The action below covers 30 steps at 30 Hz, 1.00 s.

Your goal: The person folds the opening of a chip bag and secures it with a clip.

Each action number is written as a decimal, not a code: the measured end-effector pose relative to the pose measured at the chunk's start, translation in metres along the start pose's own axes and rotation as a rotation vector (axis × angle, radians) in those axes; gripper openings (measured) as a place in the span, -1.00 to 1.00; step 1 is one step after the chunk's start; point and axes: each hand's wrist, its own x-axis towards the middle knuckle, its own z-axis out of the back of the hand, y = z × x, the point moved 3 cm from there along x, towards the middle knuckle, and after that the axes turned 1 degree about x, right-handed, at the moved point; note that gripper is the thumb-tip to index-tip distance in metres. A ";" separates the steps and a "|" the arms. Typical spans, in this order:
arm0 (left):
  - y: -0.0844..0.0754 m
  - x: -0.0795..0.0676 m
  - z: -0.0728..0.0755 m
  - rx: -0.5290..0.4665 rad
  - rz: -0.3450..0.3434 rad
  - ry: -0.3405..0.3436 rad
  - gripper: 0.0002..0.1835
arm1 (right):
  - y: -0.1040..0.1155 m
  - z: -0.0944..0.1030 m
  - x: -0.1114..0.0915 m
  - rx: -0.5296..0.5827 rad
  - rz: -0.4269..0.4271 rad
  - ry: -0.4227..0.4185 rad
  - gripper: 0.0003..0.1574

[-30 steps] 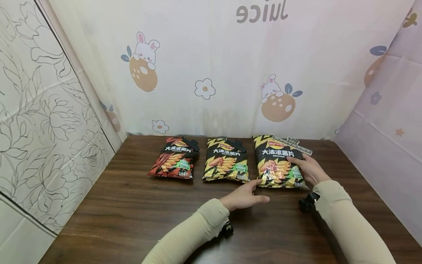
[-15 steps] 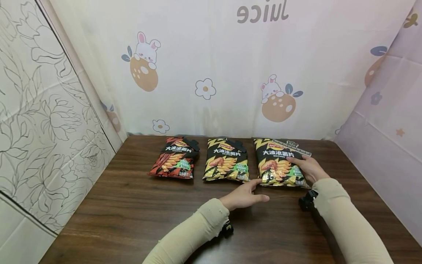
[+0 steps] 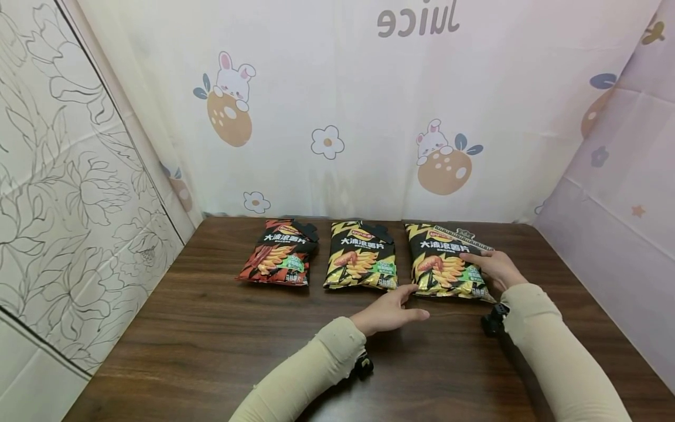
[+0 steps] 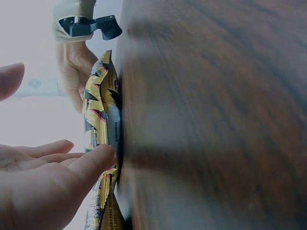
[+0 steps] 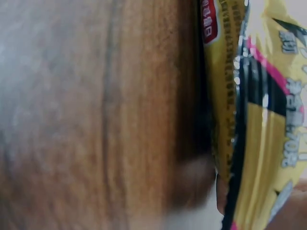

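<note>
Three chip bags lie in a row along the back of the wooden table: a red and black one [image 3: 276, 258], a yellow and black one [image 3: 358, 264] in the middle, and another yellow and black one [image 3: 443, 266] on the right. My right hand [image 3: 495, 266] holds the right bag by its right edge, with a finger across its front; in the right wrist view a fingertip shows beneath the bag's edge [image 5: 259, 158]. My left hand [image 3: 387, 310] has its fingers extended, the index fingertip at this bag's lower left corner [image 4: 103, 179]. Along the bag's upper right lies a pale toothed strip [image 3: 464, 234].
Dark pieces [image 3: 379, 232] cover the upper right corners of the other two bags. A printed curtain [image 3: 369, 176] hangs behind the table [image 3: 237, 351], and a flowered panel [image 3: 95, 193] stands at the left. Each wrist wears a small black camera [image 3: 494, 320].
The right bag has sunk a little and lies flatter, its top edge lower in view and the glare on its front gone. Both hands have stayed nearly in place.
</note>
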 end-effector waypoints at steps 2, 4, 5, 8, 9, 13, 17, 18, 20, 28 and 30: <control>0.000 0.000 0.001 -0.003 -0.002 -0.003 -0.27 | 0.000 0.000 -0.001 0.000 -0.006 0.004 0.49; 0.000 -0.001 0.002 -0.006 -0.002 -0.002 -0.27 | 0.000 0.001 -0.001 0.011 -0.012 0.006 0.47; 0.000 -0.001 0.002 -0.008 -0.004 0.001 -0.27 | 0.000 0.001 -0.002 0.015 -0.015 0.005 0.47; 0.002 -0.001 0.004 -0.022 -0.006 0.013 -0.27 | -0.001 0.000 -0.004 0.041 -0.025 -0.007 0.43; 0.003 -0.001 0.004 -0.026 -0.007 0.017 -0.26 | -0.001 0.000 -0.004 0.050 -0.028 -0.010 0.41; 0.008 0.001 0.008 -0.056 -0.005 0.028 -0.25 | -0.003 -0.001 -0.006 0.067 -0.026 -0.022 0.36; 0.013 0.001 0.012 -0.076 -0.010 0.036 -0.24 | -0.003 -0.001 -0.009 0.064 0.006 -0.023 0.33; 0.013 0.001 0.013 -0.079 -0.011 0.040 -0.24 | -0.002 -0.001 -0.010 0.067 0.021 -0.023 0.31; 0.013 -0.001 0.017 -0.088 -0.015 0.044 -0.25 | 0.001 0.000 -0.013 0.083 0.055 -0.038 0.27; 0.014 -0.008 0.041 -0.090 -0.038 0.016 -0.31 | 0.018 0.005 -0.026 0.120 0.172 -0.139 0.03; 0.015 -0.009 0.049 -0.098 -0.052 0.000 -0.35 | 0.024 0.005 -0.029 0.122 0.212 -0.144 -0.01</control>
